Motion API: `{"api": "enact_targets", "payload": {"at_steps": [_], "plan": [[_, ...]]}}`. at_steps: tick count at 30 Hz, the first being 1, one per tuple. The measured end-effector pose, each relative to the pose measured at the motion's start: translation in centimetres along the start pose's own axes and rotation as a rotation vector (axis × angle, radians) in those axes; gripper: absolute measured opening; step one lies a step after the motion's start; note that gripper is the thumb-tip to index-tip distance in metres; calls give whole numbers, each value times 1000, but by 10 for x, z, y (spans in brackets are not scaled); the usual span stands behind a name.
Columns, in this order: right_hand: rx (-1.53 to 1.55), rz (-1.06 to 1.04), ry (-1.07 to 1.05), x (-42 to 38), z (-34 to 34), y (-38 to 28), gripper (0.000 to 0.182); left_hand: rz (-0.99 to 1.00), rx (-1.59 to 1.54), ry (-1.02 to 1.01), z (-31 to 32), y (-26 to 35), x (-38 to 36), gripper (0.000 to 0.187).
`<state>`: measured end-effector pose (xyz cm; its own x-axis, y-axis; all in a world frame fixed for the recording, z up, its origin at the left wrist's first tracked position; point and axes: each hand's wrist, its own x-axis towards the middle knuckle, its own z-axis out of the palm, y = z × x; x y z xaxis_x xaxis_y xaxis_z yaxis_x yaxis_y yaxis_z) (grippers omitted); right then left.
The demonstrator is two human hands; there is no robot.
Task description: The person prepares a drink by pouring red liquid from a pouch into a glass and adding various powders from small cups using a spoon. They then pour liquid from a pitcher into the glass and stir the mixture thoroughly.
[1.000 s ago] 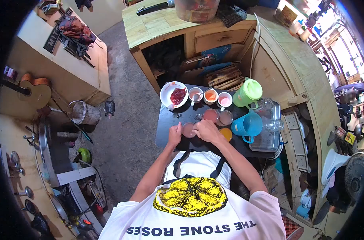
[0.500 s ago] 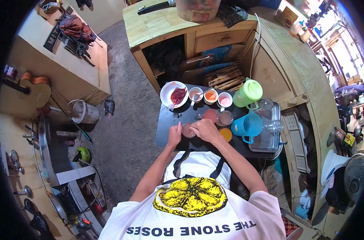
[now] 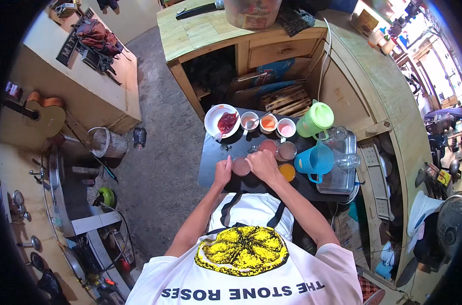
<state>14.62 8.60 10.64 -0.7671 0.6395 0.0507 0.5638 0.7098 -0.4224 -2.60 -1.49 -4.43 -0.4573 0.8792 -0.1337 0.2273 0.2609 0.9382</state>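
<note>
A glass of dull pink drink [image 3: 241, 166] stands between my hands at the near edge of the dark table. My left hand [image 3: 222, 172] is closed at its left side, thumb up. My right hand [image 3: 264, 165] curls against its right side, fingers partly hidden from above. Behind my right hand are a glass of red-pink drink [image 3: 268, 147] and a glass of paler pink drink [image 3: 288, 151]. A glass of orange-yellow drink [image 3: 287, 173] stands close to my right wrist.
Along the back are a white bowl with a red packet [image 3: 214, 114], a cup with a spoon [image 3: 249, 121], a cup of orange contents [image 3: 268, 122] and another cup [image 3: 286, 127]. At right are a green pitcher [image 3: 320, 116], blue pitcher [image 3: 317, 160] and metal tray with glasses [image 3: 337, 180].
My right hand has moved from over the glass's top to its right side, so the drink's surface shows more fully. My left hand stays at the glass.
</note>
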Motion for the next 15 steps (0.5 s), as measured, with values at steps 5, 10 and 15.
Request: {"api": "enact_targets", "payload": {"at_steps": [5,10,15], "plan": [[51,-66,-66,-5,3,2,25,9,-27,3,3,-5,-1,59],[60,-61,57,-1,-2,-1,25,35,30,-14,-2,9,-2,58],[-6,-131,-109,-6,2,7,25,12,4,5,0,7,-2,58]]}}
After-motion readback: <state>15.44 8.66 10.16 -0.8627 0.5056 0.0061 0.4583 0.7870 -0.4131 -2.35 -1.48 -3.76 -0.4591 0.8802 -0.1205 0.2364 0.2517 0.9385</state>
